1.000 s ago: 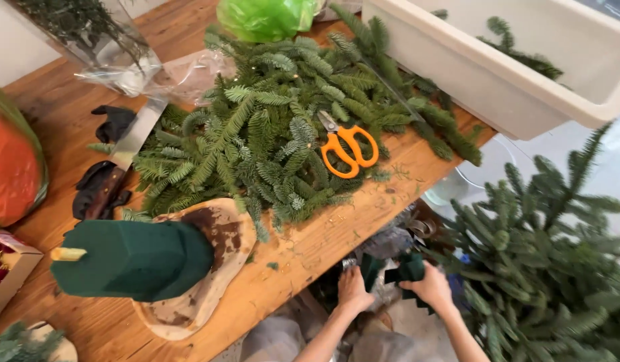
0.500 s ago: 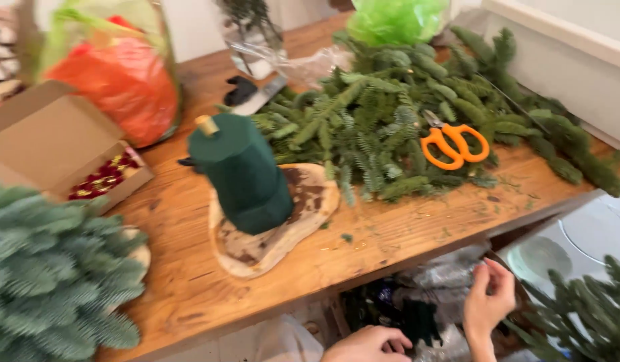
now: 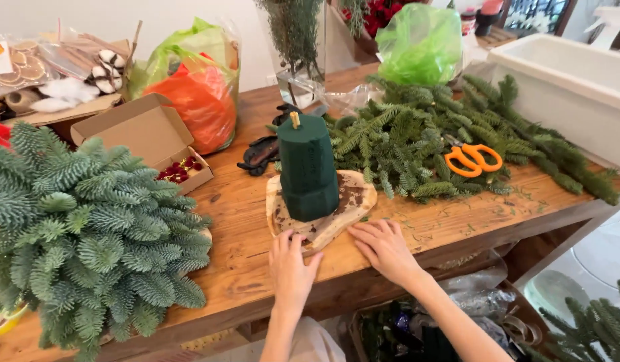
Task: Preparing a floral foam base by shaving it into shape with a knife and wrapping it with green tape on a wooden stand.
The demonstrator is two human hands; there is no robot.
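A dark green floral foam block (image 3: 308, 167) with a small wooden stick on top stands on a flat wood slice (image 3: 347, 206) on the wooden table (image 3: 243, 268). My left hand (image 3: 292, 268) lies flat on the table, fingertips touching the slice's near edge. Just right of it, my right hand (image 3: 383, 248) also rests palm down with fingers spread, its fingertips at the slice's near right edge. Neither hand holds anything.
A pile of fir branches (image 3: 417, 134) with orange scissors (image 3: 472, 159) lies right of the block. A finished fir arrangement (image 3: 88, 221) sits at left, an open cardboard box (image 3: 145, 134) behind it. Black pruners (image 3: 263, 151), bags and a white tub (image 3: 571, 80) stand further back.
Both hands rose from below the table edge and came to rest flat on the tabletop at the wood slice. The view swung left and up.
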